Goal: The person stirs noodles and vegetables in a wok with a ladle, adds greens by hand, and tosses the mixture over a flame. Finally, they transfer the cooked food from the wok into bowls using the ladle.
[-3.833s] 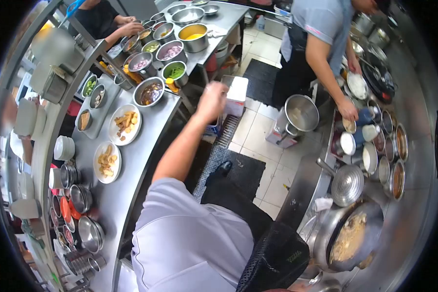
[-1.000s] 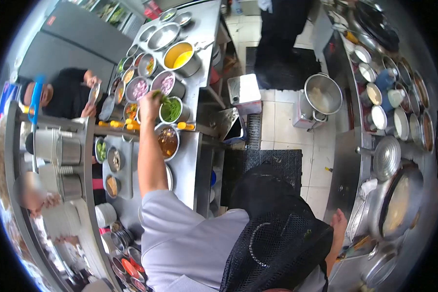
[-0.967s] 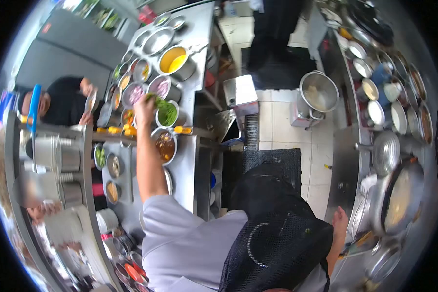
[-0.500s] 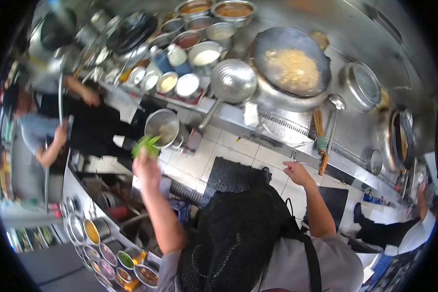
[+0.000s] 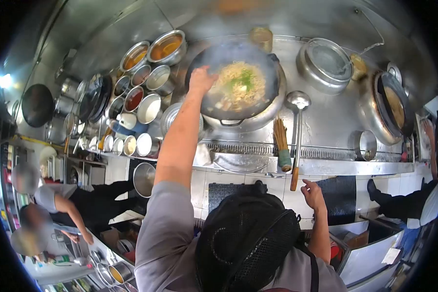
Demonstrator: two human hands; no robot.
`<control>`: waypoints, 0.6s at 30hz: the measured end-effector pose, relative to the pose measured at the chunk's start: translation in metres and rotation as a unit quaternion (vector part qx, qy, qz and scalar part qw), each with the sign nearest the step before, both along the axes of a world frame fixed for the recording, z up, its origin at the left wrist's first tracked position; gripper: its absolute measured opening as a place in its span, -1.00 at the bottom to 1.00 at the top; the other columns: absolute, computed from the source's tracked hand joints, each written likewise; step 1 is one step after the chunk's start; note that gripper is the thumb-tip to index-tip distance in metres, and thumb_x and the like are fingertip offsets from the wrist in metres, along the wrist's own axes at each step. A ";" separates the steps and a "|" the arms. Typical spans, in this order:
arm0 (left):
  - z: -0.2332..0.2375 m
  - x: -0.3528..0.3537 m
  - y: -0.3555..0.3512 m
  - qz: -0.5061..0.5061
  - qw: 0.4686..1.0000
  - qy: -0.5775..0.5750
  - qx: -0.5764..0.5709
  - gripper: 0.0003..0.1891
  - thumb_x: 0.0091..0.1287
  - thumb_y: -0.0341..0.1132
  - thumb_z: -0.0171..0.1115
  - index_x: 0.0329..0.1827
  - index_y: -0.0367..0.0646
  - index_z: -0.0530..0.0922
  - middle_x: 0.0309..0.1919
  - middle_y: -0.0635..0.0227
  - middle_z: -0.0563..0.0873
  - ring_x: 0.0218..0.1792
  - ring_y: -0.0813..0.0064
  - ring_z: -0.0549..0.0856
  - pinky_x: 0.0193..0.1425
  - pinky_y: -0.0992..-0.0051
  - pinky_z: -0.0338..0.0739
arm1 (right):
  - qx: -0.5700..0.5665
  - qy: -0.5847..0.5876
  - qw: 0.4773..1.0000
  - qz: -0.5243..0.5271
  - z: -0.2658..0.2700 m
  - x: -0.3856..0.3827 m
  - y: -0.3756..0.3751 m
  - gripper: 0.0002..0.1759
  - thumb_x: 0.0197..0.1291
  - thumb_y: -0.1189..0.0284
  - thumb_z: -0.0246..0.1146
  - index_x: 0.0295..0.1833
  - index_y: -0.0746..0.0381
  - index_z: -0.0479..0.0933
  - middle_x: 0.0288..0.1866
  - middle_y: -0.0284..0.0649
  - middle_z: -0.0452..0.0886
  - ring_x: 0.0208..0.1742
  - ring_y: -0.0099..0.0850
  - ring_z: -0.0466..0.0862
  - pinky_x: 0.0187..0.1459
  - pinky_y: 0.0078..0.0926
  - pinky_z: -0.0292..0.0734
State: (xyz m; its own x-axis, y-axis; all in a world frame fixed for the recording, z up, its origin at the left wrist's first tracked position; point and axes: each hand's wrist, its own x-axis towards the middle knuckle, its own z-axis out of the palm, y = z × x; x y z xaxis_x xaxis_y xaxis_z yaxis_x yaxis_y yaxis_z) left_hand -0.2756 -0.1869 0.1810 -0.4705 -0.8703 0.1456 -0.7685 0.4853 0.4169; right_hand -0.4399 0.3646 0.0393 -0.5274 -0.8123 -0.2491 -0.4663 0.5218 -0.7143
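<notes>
A black wok (image 5: 199, 100) holds noodles (image 5: 228, 90) with chopped green leaves (image 5: 246, 79) scattered on top, and steam rises from it. Over the wok's left side reaches my left hand (image 5: 202, 80), its fingers spread and nothing seen in them. My right hand (image 5: 314, 195) hangs low in front of the stove edge, index finger stretched out and the others loosely bent, empty. Nearest to it is the wooden handle end of a long ladle (image 5: 298, 131), not touched. Left of the ladle lies a bamboo brush (image 5: 281, 141).
Metal bowls of sauces and seasonings (image 5: 149, 108) crowd the left of the stove, beside a perforated strainer (image 5: 173, 119). A lidded pot (image 5: 326, 65) and another wok (image 5: 394, 104) stand to the right. Co-workers stand at the left (image 5: 63, 199) and far right (image 5: 413, 204).
My left hand has moved from above the floor-side pot to the wok, and the greens it held now lie on the noodles. The view has turned toward the stove.
</notes>
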 end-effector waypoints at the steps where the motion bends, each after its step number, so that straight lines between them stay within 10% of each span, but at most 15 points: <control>1: 0.003 -0.007 -0.005 -0.016 0.998 -0.023 -0.049 -0.32 0.12 -0.11 0.44 0.32 -0.19 0.51 -0.02 0.00 0.74 0.04 0.10 0.72 0.17 0.25 0.57 | -0.002 -0.002 1.000 -0.006 -0.009 -0.005 0.001 -0.62 0.22 0.45 0.30 0.15 0.31 0.58 -0.19 0.05 0.64 -0.25 -0.14 0.70 -0.16 -0.25 0.63; 8: 0.003 -0.019 -0.004 0.003 0.999 -0.045 -0.015 -0.60 0.21 -0.22 0.34 0.10 -0.13 0.64 -0.04 0.03 0.74 0.02 0.09 0.72 0.19 0.23 0.55 | -0.010 0.060 0.997 -0.037 -0.059 0.004 -0.038 0.03 0.03 0.28 0.47 0.57 0.14 0.08 0.19 0.22 0.34 -0.05 0.15 0.60 0.00 -0.07 0.58; 12: -0.042 0.040 0.013 -0.085 0.993 0.074 -0.045 -0.70 0.28 -0.26 0.18 0.02 -0.16 0.64 -0.19 -0.04 0.74 -0.10 -0.05 0.72 0.00 0.10 0.58 | 0.041 0.058 0.990 -0.119 -0.066 0.013 -0.075 0.02 0.06 0.50 0.28 0.60 0.20 -0.11 0.15 0.24 0.35 0.06 0.23 0.53 0.07 0.03 0.51; 15: -0.085 0.112 0.047 0.033 0.984 0.177 0.021 -0.72 0.32 -0.26 0.15 0.01 -0.17 0.64 -0.25 -0.03 0.73 -0.18 -0.07 0.72 -0.06 0.12 0.57 | -0.017 0.002 0.985 -0.172 -0.080 -0.009 -0.073 -0.15 0.10 0.49 0.17 0.55 0.27 0.07 -0.39 0.10 0.59 -0.27 0.18 0.63 -0.16 -0.03 0.57; 18: -0.104 0.188 0.115 0.151 0.976 0.128 0.089 -0.82 0.32 -0.34 0.22 -0.10 -0.21 0.64 -0.25 -0.03 0.74 -0.19 -0.03 0.73 -0.10 0.13 0.58 | -0.008 -0.157 0.958 -0.238 0.017 -0.014 -0.074 -0.33 0.29 0.34 0.23 0.47 0.29 0.26 -0.64 -0.26 0.46 -0.63 -0.42 0.54 -0.59 -0.40 0.45</control>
State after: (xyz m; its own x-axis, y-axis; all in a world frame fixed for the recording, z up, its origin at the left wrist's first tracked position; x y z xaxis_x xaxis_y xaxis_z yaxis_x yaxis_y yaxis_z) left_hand -0.0872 -0.0716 0.0769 -0.1571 -0.9859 0.0580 -0.7242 0.1550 0.6719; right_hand -0.4540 0.2908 0.0566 -0.7399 -0.5031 -0.4467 0.0616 0.6105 -0.7896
